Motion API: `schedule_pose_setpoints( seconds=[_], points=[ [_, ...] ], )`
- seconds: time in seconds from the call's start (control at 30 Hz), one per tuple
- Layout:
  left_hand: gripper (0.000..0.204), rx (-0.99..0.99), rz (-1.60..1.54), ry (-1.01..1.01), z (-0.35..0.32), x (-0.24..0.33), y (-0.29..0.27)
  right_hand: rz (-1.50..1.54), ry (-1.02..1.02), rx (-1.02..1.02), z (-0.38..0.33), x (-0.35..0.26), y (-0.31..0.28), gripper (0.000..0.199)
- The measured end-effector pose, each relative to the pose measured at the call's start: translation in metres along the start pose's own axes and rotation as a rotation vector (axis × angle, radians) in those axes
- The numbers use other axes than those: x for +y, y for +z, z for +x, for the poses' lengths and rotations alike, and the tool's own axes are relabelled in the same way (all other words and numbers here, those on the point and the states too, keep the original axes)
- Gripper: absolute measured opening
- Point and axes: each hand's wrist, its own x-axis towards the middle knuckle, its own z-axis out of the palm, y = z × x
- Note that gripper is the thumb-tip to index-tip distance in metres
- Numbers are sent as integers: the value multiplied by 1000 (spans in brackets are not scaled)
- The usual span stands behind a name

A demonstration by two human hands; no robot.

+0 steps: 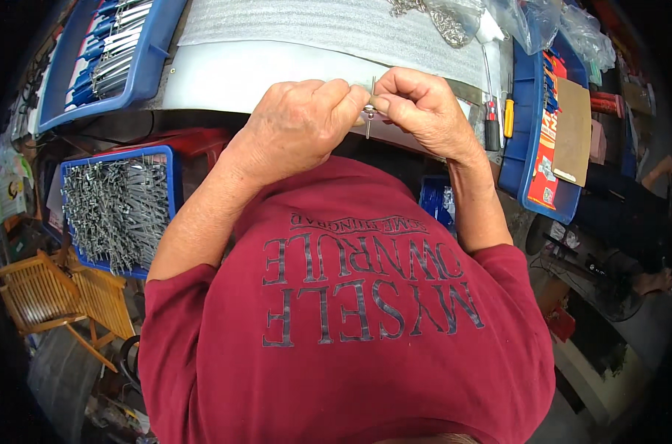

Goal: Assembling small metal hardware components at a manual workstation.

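Observation:
My left hand [299, 122] and my right hand [421, 103] meet in front of my chest, fingertips pinched together on a small thin metal rod part [370, 111] with a tiny knob on it. The rod stands upright between both hands, its ends poking out above and below the fingers. Both forearms rise from my dark red shirt [351, 311]. The hands hover over the near edge of a white worktop [232, 74].
A blue crate of grey metal parts [118, 207] sits to my left. Another blue tray with tools [106, 52] lies far left. A blue bin with cardboard [550, 140] stands right, screwdrivers [499, 122] beside it. A wooden folding chair [55, 296] is at lower left.

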Motion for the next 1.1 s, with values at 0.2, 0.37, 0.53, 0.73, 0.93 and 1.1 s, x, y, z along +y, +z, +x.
schedule_pose_setpoints(
  seconds=[0.2, 0.37, 0.53, 0.73, 0.93, 1.1],
  points=[
    [13, 18, 13, 1, 0, 0, -1, 122, 26, -13, -2, -1, -2, 18],
    [16, 40, -2, -31, 2, -1, -2, 198, 86, 21, -3, -1, -3, 24],
    [18, 48, -20, -62, 2, -4, -1, 245, -2, 134, -7, 6, -7, 26],
    [22, 91, -100, -98, 3, -3, -2, 322, -52, 247, -11, 13, -5, 25],
    [28, 104, -193, -145, 4, -3, -1, 366, -46, 289, -16, 17, -7, 23],
    [19, 105, -164, -159, 6, -2, -1, 386, -41, 285, -16, 15, -5, 21]
  ],
)
